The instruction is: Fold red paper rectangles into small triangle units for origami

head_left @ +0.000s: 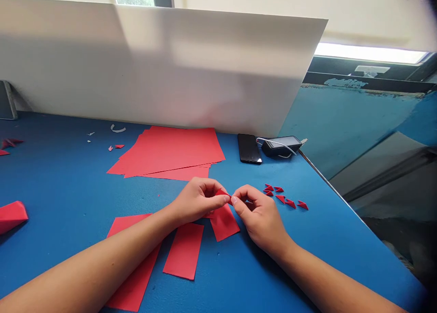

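Pinching a small folded red paper piece [221, 193] between their fingertips, the left hand [196, 201] and right hand [259, 217] hold it narrowly just above the blue worktop [58, 181], nearly touching each other. A red paper rectangle [223, 224] lies directly beneath, beside a longer cut red paper strip [183, 251]. Small folded red paper triangles [285, 197] sit just beyond the right hand; a loose stack of red paper sheets [167, 151] lies farther ahead, near a black smartphone [249, 149].

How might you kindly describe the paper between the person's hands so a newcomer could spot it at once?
On the blue table, below the red sheets, two hands meet. Their fingers pinch a bent red paper strip, unlike the flat strips below.
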